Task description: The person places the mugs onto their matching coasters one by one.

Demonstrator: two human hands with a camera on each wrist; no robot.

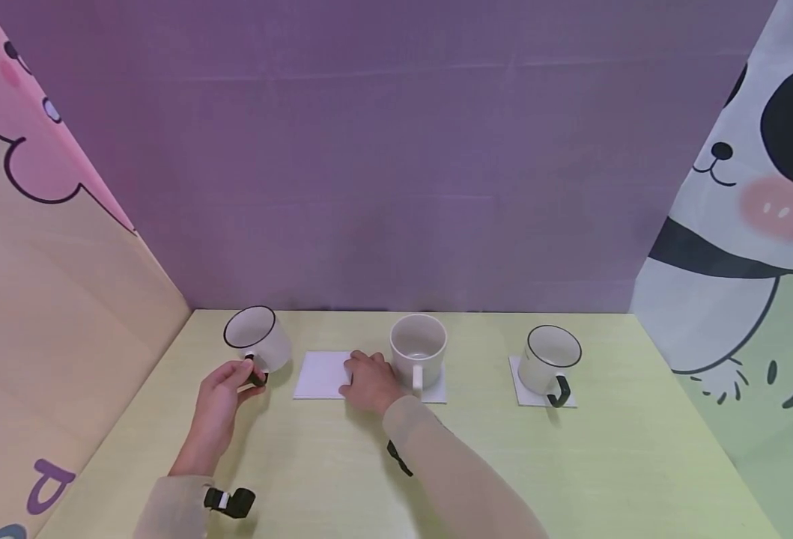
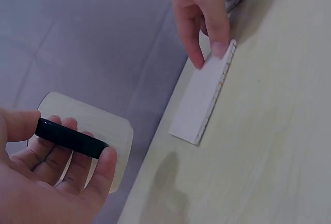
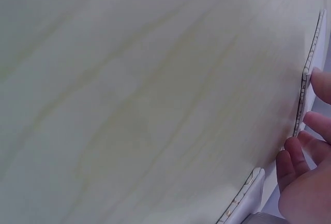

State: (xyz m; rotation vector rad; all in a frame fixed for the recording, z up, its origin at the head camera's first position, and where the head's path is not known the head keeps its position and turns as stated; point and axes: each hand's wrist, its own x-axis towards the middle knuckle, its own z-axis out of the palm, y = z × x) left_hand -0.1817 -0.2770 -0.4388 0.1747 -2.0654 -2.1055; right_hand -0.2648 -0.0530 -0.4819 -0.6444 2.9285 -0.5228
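My left hand (image 1: 217,404) grips the black handle (image 2: 72,139) of a white mug (image 1: 272,348) with a dark rim. That mug is tilted and held up over the far left of the table, and its shadow falls below it. With bent thumb and fingers, my right hand (image 1: 371,385) holds the right end of a square white coaster (image 1: 318,376). In the left wrist view this coaster lies flat, its thick, rough edge showing. Just right of the hand, an all-white mug (image 1: 412,367) stands upright on another white coaster (image 1: 439,393), partly hidden behind the hand and sleeve.
At the right, a white mug (image 1: 538,374) with a dark rim and black handle stands on a third coaster (image 1: 526,398). A purple backdrop (image 1: 403,187) rises behind the pale yellow table (image 1: 639,449). Printed panels flank both sides, the right one with a panda (image 1: 719,299).
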